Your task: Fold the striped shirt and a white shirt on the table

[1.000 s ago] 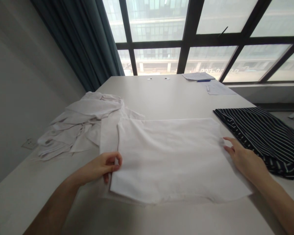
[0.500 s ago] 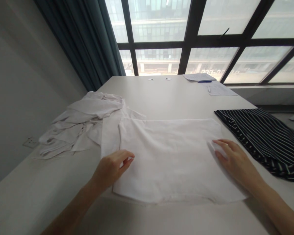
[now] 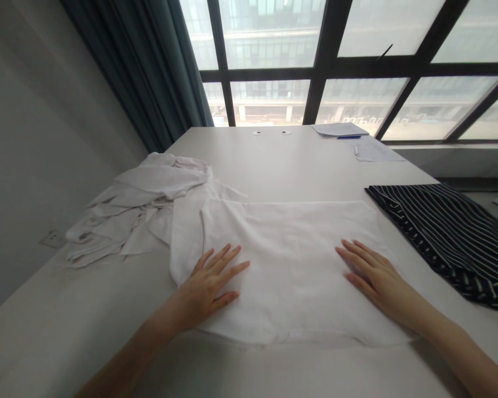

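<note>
A white garment (image 3: 290, 265) lies mostly flat on the table in front of me, its near part spread into a rough rectangle with soft wrinkles. Its left side runs on into a crumpled heap of white cloth (image 3: 149, 188); whether that is all one piece I cannot tell. My left hand (image 3: 216, 284) rests on the left part of the cloth, fingers spread. On the right part lies my right hand (image 3: 369, 276), fingers stretched out and palm down. Neither hand grips anything.
Dark striped fabric (image 3: 448, 243) lies folded at the right edge of the white table (image 3: 265, 166). Papers (image 3: 336, 130) and a blue pen (image 3: 349, 137) are at the far right. A curtain (image 3: 149, 72) and windows stand behind, with a wall on the left.
My left hand has gone from curled fingers to spread ones, flat on the cloth. My right hand has shifted slightly left and flattened onto the fabric.
</note>
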`<state>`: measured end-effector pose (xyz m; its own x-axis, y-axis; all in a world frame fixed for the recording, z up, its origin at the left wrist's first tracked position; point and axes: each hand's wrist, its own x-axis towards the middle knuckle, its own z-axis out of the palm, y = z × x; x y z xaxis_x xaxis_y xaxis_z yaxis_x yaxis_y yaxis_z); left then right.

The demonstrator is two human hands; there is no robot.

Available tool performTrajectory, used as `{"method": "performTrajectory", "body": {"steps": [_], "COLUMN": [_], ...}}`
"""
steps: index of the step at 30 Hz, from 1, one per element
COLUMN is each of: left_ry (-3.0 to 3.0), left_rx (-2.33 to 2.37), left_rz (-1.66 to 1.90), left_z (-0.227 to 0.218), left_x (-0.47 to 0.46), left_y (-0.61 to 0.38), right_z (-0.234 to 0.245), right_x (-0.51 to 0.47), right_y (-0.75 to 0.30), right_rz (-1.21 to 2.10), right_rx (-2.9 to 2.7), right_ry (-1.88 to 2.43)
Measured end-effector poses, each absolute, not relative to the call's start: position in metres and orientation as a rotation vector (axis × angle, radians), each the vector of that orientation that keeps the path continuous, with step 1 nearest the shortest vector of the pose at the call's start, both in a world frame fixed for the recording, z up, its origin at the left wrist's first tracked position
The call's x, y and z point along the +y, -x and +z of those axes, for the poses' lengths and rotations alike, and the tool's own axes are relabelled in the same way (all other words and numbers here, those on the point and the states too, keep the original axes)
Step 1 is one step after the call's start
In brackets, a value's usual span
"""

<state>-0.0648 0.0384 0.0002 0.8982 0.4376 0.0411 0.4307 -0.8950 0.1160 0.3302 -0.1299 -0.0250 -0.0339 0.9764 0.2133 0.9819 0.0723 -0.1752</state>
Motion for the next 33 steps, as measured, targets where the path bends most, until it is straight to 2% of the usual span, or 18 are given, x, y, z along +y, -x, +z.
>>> {"method": "performTrajectory", "body": {"steps": [33], "left_ry": [-2.933], "left_rx": [0.708], "left_rz": [0.127], "left_z": [-0.0067], "left_x": [0.0413], "left_y": [0.0658], "right_z": [-0.0268], "right_x": [-0.1296], "right_y": [-0.3350], "right_rz": [-0.021], "right_rx": [-2.071], "right_ry": [1.926]}}
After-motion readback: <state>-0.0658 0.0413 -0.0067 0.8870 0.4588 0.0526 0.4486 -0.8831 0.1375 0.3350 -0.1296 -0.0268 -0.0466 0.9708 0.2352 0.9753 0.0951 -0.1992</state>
